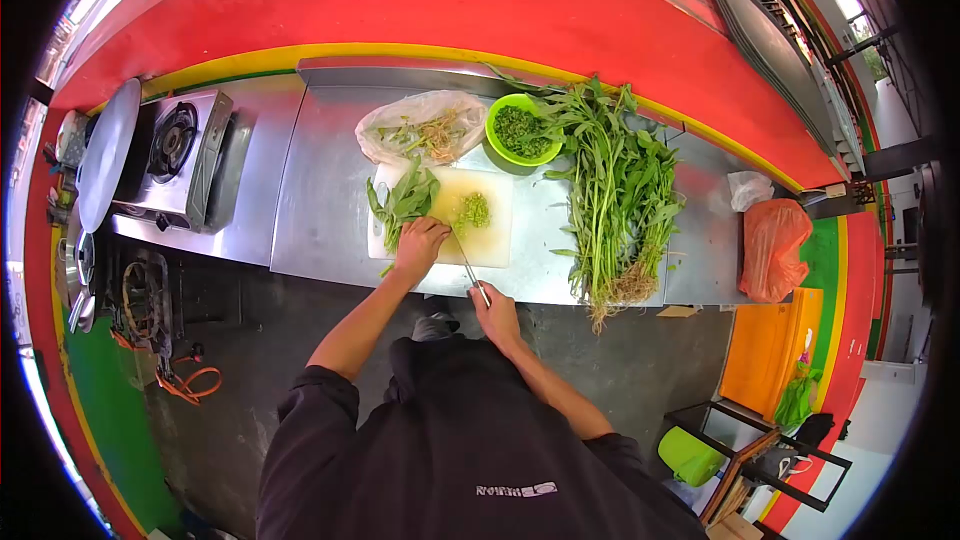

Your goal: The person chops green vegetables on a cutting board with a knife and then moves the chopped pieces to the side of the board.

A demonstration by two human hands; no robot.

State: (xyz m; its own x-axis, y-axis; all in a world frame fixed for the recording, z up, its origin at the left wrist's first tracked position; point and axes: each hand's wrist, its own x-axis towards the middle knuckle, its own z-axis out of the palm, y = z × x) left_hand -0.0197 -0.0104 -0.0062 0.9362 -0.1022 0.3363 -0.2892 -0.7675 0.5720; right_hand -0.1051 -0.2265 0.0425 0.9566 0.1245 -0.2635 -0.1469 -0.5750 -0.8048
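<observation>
My left hand (422, 245) is closed on a bunch of leafy greens (408, 192), pressing the stems against the white cutting board (495, 248). The leaves point away from me over the board's left side. My right hand (497, 314) grips the handle of a knife (468, 264), whose blade reaches up to the stems beside my left fingers. A small heap of chopped green pieces (474, 210) lies on the board right of the blade. Just behind the board stands a bright green bowl (520, 157) with chopped dark greens inside.
At the back, a plastic bag (376, 133) holds rooted scraps. Long leafy stalks with roots (620, 200) cover the counter on the right and overhang its front edge. Farther right sits an orange-red plastic bag (773, 250). A gas stove (175, 155) occupies the left end.
</observation>
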